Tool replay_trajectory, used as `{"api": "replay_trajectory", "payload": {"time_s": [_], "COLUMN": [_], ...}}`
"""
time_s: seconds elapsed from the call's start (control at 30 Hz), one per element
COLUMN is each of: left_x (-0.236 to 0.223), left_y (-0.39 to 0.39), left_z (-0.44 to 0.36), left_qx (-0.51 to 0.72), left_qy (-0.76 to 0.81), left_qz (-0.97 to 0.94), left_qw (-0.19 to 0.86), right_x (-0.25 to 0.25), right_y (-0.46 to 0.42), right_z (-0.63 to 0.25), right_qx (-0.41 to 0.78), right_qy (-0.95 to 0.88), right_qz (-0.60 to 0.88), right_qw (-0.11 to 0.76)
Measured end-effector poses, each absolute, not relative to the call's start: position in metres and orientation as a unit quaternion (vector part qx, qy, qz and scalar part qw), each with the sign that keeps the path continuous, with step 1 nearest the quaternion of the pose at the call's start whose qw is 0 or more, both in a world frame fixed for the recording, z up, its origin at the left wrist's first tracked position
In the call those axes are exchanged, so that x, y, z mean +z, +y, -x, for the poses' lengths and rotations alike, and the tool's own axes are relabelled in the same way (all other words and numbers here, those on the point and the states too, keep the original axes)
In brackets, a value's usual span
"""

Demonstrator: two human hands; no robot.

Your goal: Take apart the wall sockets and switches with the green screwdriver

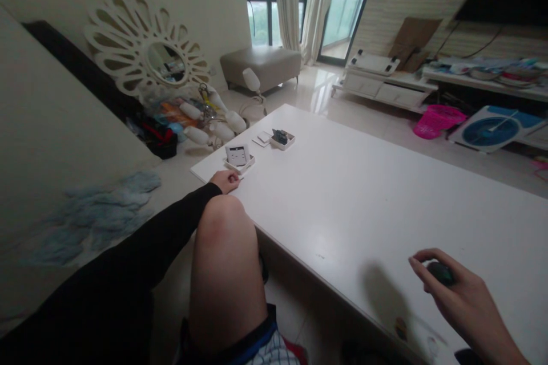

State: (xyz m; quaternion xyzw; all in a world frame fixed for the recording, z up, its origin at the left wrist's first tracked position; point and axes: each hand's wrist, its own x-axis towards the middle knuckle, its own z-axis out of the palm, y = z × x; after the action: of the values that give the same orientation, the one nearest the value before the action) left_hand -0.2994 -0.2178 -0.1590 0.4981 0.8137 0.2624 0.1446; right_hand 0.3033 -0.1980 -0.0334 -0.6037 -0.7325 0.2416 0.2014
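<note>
My left hand [225,181] rests at the table's left edge with its fingers closed. A small thin tip pokes out beyond them, too small to name. Right by this hand, a white wall socket panel [238,154] leans in a shallow white box [246,167]. Farther back, a second white box [285,145] holds dark small parts [280,136], beside flat white plates [262,138]. At the lower right, my right hand [462,291] curls around a dark rounded object [440,274] with a greenish tint, held over the white table [342,194].
My bent knee [226,239] stands against the table's near edge. A lamp with white shades [222,130] and a flower-shaped mirror [145,57] are at the left. Beyond the table are a padded bench [261,65], a pink basket [436,121] and a blue fan [492,130].
</note>
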Motion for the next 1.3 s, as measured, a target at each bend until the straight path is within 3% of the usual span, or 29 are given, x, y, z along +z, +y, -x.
{"api": "replay_trajectory", "payload": {"time_s": [0.4,0.83,0.97,1.17,1.3], "left_x": [-0.114,-0.087,-0.062,-0.052,-0.064], "left_y": [-0.190,-0.152,-0.147,-0.141,-0.120], "left_z": [0.319,0.297,0.257,0.145,0.081], "left_qx": [0.277,0.128,0.073,-0.050,-0.062], "left_qy": [0.813,0.814,0.763,0.595,0.526], "left_qz": [-0.498,-0.555,-0.622,-0.734,-0.789], "left_qw": [0.119,0.110,0.158,0.323,0.313], "right_x": [-0.036,-0.035,-0.044,-0.086,-0.109], "right_y": [-0.198,-0.197,-0.193,-0.189,-0.188], "right_z": [-0.304,-0.305,-0.309,-0.319,-0.325], "right_qx": [0.243,0.233,0.244,0.231,0.242], "right_qy": [-0.738,-0.752,-0.768,-0.805,-0.810], "right_qz": [0.593,0.582,0.566,0.533,0.523], "right_qw": [0.208,0.202,0.175,0.121,0.110]}}
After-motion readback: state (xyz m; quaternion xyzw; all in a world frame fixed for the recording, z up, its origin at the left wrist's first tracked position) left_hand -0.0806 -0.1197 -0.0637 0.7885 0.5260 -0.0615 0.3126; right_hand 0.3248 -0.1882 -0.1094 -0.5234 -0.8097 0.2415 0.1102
